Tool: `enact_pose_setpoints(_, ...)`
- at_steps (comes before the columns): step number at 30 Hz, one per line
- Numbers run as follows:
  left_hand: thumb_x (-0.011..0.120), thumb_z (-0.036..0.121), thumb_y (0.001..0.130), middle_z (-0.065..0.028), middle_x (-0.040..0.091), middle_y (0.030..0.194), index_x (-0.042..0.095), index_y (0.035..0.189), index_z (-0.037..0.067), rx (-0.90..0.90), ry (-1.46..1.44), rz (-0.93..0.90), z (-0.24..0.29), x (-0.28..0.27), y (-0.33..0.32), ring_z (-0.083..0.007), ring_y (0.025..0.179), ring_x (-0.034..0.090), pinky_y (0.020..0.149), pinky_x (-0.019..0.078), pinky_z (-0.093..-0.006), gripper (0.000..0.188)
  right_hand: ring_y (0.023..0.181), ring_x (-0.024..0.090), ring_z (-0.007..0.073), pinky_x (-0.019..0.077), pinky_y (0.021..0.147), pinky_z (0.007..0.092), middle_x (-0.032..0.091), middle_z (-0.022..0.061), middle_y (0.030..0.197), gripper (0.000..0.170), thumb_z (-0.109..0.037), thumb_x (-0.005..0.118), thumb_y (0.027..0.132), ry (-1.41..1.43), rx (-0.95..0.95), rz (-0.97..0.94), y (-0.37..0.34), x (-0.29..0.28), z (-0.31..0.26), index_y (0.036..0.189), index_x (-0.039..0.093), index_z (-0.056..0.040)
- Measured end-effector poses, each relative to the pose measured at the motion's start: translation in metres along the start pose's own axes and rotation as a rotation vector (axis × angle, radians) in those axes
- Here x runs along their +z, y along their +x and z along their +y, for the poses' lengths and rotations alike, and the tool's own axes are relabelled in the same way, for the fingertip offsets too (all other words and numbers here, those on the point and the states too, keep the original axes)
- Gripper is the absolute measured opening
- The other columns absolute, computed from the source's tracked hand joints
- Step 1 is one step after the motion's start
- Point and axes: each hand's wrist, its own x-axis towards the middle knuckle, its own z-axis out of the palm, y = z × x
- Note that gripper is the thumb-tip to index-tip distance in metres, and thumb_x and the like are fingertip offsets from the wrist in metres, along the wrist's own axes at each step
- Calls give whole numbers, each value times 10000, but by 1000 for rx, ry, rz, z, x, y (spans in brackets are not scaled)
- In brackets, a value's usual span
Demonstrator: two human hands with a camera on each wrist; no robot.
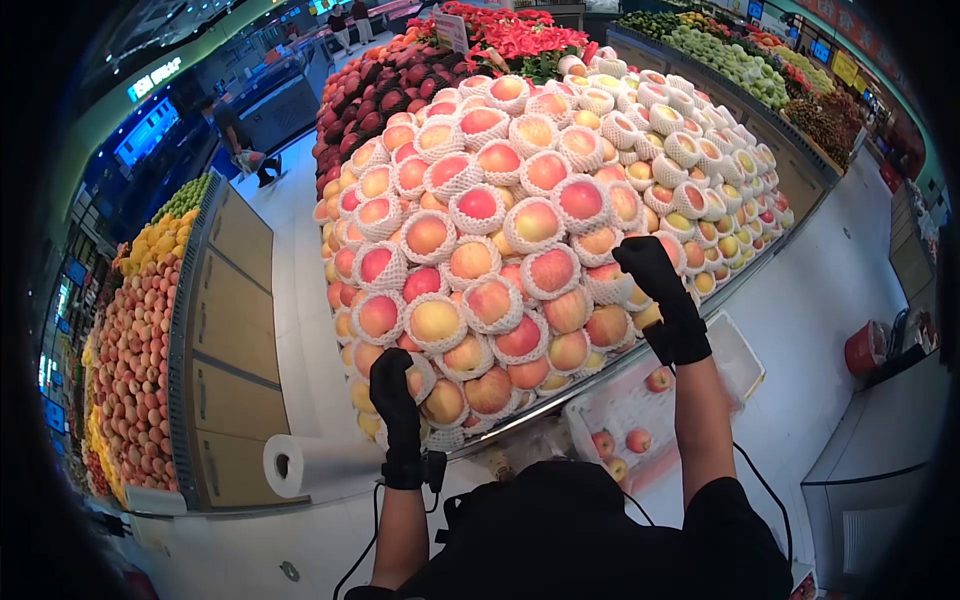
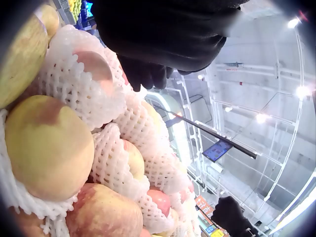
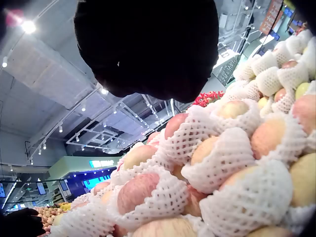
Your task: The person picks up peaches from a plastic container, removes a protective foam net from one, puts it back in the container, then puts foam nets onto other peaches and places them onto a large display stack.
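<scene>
Both hands wear black gloves. The left hand [image 1: 393,390] is clenched at the near left edge of the fruit pile, its fingers curled in, with nothing seen in its grasp; a foam-wrapped apple [image 1: 418,380] lies just beside it, and whether the two touch cannot be told. The right hand [image 1: 655,270], also clenched and with nothing seen in its grasp, is raised at the pile's right flank, near a red-and-yellow apple [image 1: 606,274]. In each wrist view the glove fills the upper part, with apples below or to the side.

The pile of apples [image 1: 535,222] slopes up and away from the person. Most of its fruit sits in white foam nets [image 2: 57,81]; some is bare, such as a yellowish apple [image 2: 47,148] seen from the left wrist.

Around the pile: below the right forearm, a white crate [image 1: 742,365] with a few loose red apples [image 1: 638,440]; beside the left wrist, a large white roll [image 1: 335,470]; behind the pile, red flowers [image 1: 525,40] and dark red fruit [image 1: 385,95]. Farther left stands a counter [image 1: 235,330] bearing pinkish fruit [image 1: 135,370] and yellow fruit [image 1: 160,240]; at the upper right, green fruit [image 1: 735,65]; at the far right, a red bucket [image 1: 865,348].
</scene>
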Motion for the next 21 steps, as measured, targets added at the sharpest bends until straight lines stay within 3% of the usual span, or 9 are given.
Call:
enact_pose_setpoints(3,500,141,943,-78,638,944,635,910,-8,32,25,45,19,12,-9,-193,908,596,839,469,-331,203,576,475,103,409,561,322,522,36,591,289,-202,592,859,-27,82,-28,-45,-12,32,662,546,5)
enact_pose_setpoints(4,498,158,945,-77,645,904,637,889,-8,69,40,51,23,15,-12,-187,866,603,810,477,-325,224,544,485,156,396,530,332,503,80,589,208,-148,580,831,-17,-28,51,-60,-5,47,665,536,-31)
enact_pose_setpoints(5,497,176,946,-76,651,865,640,868,-8,105,55,56,25,17,-16,-181,824,610,781,486,-319,246,634,524,118,424,579,343,548,48,627,285,-216,578,883,-167,-94,-17,-75,-11,66,722,573,19)
enact_pose_setpoints(8,480,225,952,-64,645,709,647,794,-5,48,-79,-87,29,19,-30,-157,655,606,646,489,-294,325,630,552,271,431,593,380,579,121,683,146,-165,580,861,-544,-234,-32,-118,-6,150,828,602,-25)
enact_pose_setpoints(10,475,243,956,-55,627,639,650,765,-9,49,-51,-204,32,24,-36,-144,570,586,570,469,-285,361,619,515,310,422,582,392,554,136,690,101,-144,574,853,-404,-289,12,-151,-12,145,833,601,-49)
enact_pose_setpoints(12,487,267,965,-49,610,589,651,765,-13,10,-56,-398,41,30,-38,-125,481,558,465,429,-257,381,649,497,307,416,596,396,535,129,717,56,-119,575,844,-112,-98,23,-185,-15,147,842,589,-65)
enact_pose_setpoints(15,501,292,972,-49,598,566,650,763,-10,-494,-48,-488,61,49,-43,-108,438,531,412,392,-223,396,716,502,280,421,645,393,539,114,761,81,-122,593,839,87,114,73,-224,-23,155,885,579,-57)
enact_pose_setpoints(17,501,315,979,-47,587,555,647,763,-1,-496,-54,-464,62,60,-51,-95,417,512,388,370,-208,410,781,526,240,434,699,383,558,100,797,166,-167,614,852,156,451,-1,-240,-36,165,948,581,-36)
enact_pose_setpoints(21,475,308,992,-48,571,565,611,739,5,-468,-126,-426,46,65,-68,-97,388,478,368,350,-214,417,777,587,226,459,743,377,636,114,818,280,-279,581,902,42,511,65,-283,-39,189,930,635,-6)
